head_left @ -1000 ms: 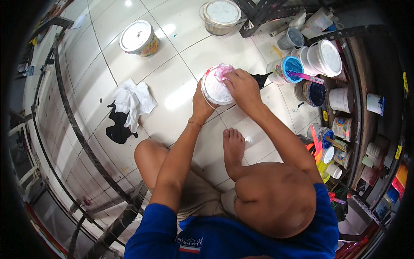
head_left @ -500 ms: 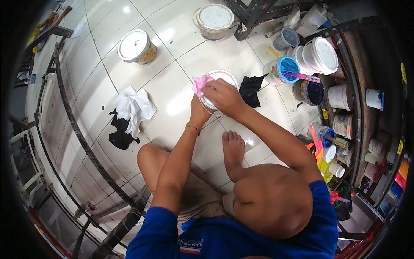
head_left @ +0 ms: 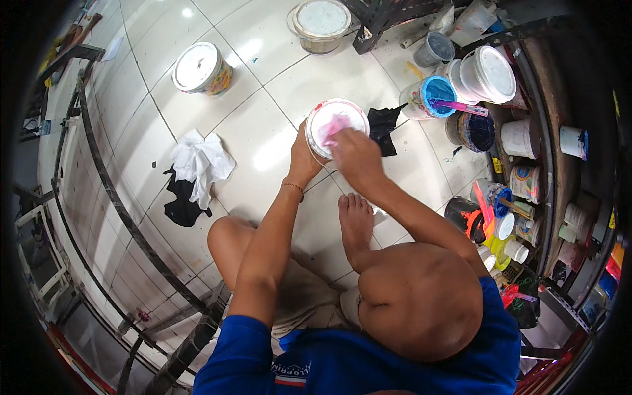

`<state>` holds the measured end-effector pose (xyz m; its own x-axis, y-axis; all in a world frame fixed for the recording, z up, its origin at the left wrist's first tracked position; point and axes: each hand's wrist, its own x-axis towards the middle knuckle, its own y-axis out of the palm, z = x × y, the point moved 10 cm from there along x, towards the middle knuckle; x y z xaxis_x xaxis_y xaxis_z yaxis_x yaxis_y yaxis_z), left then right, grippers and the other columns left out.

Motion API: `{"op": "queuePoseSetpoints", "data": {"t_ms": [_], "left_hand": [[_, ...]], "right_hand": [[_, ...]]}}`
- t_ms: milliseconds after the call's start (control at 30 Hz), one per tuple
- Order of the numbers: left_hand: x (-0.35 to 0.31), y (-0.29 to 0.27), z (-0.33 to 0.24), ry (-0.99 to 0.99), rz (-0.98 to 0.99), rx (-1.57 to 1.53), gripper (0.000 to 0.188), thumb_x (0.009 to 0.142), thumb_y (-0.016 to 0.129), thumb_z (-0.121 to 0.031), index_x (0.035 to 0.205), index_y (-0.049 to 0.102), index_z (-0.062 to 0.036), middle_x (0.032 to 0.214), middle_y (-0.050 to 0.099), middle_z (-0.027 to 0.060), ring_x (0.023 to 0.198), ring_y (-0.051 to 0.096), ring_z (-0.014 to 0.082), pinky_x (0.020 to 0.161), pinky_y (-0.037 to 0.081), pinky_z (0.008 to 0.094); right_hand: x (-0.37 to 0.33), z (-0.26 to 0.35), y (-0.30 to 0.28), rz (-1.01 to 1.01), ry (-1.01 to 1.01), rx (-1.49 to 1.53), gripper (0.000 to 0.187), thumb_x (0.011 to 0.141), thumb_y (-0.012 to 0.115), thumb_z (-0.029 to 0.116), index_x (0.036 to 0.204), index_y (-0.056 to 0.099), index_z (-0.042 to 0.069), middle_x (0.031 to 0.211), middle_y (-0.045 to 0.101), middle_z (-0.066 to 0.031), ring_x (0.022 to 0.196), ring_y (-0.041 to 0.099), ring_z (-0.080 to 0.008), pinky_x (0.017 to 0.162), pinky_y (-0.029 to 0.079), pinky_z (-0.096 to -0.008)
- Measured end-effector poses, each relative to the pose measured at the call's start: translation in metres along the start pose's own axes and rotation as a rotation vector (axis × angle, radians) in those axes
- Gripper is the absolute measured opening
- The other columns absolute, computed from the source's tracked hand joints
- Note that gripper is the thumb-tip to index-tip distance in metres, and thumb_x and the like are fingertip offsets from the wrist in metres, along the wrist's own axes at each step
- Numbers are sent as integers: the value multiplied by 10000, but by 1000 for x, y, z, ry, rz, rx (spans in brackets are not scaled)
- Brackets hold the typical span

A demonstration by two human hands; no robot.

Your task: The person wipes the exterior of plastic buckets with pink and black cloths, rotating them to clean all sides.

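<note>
Looks like wiping: right hand's [head_left: 357, 159] grip bunched on pink cloth [head_left: 335, 126] atop white tub [head_left: 353, 114]; left hand's [head_left: 305, 159] grip clamped on tub's left side, black rag [head_left: 384, 129] right of it. Next stroke probably needs steady bracing.

This place is looking like a workshop where paint or ink is being kept. Along the right, a dark-framed shelf unit [head_left: 554, 99] is holding many small tubs [head_left: 518, 140]. Beside it, one open tub [head_left: 413, 105] is showing bright blue inside, a pink tool [head_left: 471, 108] resting across its rim, while a neighbouring tub [head_left: 454, 130] is holding dark navy. Other lidded tubs [head_left: 321, 20] are standing on the white tiles [head_left: 257, 158], which dark splotches [head_left: 457, 150] are marking. A white cloth [head_left: 201, 161] and a black cloth [head_left: 184, 204] are lying crumpled there, and the white-lidded tub [head_left: 352, 113] being held is showing red smudges.
</note>
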<state>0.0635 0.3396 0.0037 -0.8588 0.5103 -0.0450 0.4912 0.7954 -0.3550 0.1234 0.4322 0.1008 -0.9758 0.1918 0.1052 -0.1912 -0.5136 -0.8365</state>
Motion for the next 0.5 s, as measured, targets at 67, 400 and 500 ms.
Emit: {"op": "queuePoseSetpoints", "data": {"t_ms": [67, 400, 500], "left_hand": [[1, -3, 3, 63, 32, 12, 912, 631, 892, -198, 1399, 423, -47, 1310, 565, 166, 1169, 588, 332, 963, 497, 381], [24, -32, 12, 14, 125, 160, 831, 717, 848, -224, 1404, 428, -18, 1397, 509, 195, 1268, 514, 362, 1046, 436, 404], [2, -15, 8, 122, 79, 276, 913, 718, 830, -137, 1465, 321, -6, 1442, 450, 231, 1322, 445, 403, 1111, 364, 434]], "right_hand": [[10, 18, 2, -47, -84, 87, 124, 833, 663, 128, 905, 658, 26, 917, 645, -141, 841, 622, -340, 747, 510, -425], [19, -3, -18, 262, -94, 136, 208, 881, 626, 204, 974, 714, 39, 935, 682, -170, 908, 644, -337, 809, 509, -443], [24, -11, -22, 150, 49, 184, 250, 902, 625, 227, 1006, 714, 18, 935, 683, -212, 889, 653, -378, 816, 511, -457]]}}
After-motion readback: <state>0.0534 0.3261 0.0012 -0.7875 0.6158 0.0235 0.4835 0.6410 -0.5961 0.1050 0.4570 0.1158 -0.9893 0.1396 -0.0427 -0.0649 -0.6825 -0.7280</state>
